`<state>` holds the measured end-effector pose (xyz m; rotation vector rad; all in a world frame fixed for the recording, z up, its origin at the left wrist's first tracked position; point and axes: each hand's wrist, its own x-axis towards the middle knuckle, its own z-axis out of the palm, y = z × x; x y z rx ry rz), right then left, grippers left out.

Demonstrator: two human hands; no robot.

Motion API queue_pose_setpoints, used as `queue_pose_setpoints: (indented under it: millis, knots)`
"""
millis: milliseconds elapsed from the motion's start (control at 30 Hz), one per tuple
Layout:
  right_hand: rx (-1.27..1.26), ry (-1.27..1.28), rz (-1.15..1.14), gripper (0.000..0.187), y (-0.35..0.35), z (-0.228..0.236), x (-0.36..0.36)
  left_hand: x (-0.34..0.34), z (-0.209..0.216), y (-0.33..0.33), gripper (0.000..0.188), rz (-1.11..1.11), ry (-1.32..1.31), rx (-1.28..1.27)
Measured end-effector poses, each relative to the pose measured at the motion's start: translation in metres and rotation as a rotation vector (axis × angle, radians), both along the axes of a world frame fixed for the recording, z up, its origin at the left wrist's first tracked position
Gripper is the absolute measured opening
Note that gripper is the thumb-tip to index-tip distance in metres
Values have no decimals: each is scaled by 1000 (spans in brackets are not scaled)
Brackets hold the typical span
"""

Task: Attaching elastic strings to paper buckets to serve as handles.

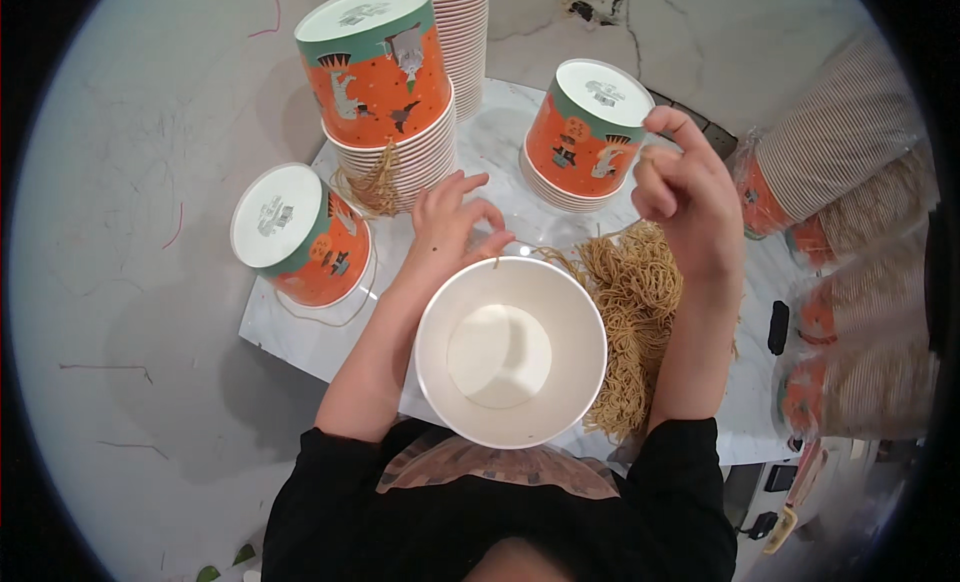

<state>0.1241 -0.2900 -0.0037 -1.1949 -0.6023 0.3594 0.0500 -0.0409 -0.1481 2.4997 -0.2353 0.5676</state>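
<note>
From afar, I judge the white bucket (510, 354), mouth up between the forearms (375, 357), as light and stiff but easy to dent, best held by its rim (603, 354), while whether the left hand's (448, 222) or right hand's (690, 187) curled grip pinches something, I cannot tell.

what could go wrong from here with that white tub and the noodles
The open white tub appears near the front edge of the table, so a bump might tip it off.
The right forearm is close beside the loose noodles; a sweep might drag strands.
The left hand is near the stacked tubs; a knock could topple them.
</note>
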Motion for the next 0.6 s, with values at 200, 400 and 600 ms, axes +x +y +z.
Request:
queue_pose_setpoints:
  millis: [200, 400, 600]
  knots:
    - [-196, -139, 38, 25, 27, -10, -31, -13, 49, 12, 32, -308, 237, -1146]
    - [-407, -395, 78, 19, 46, -25, -48, -30, 54, 2, 16, -331, 244, -967]
    - [-606, -651, -27, 16, 52, -23, -49, -30, 54, 8, 14, -324, 212, -1057]
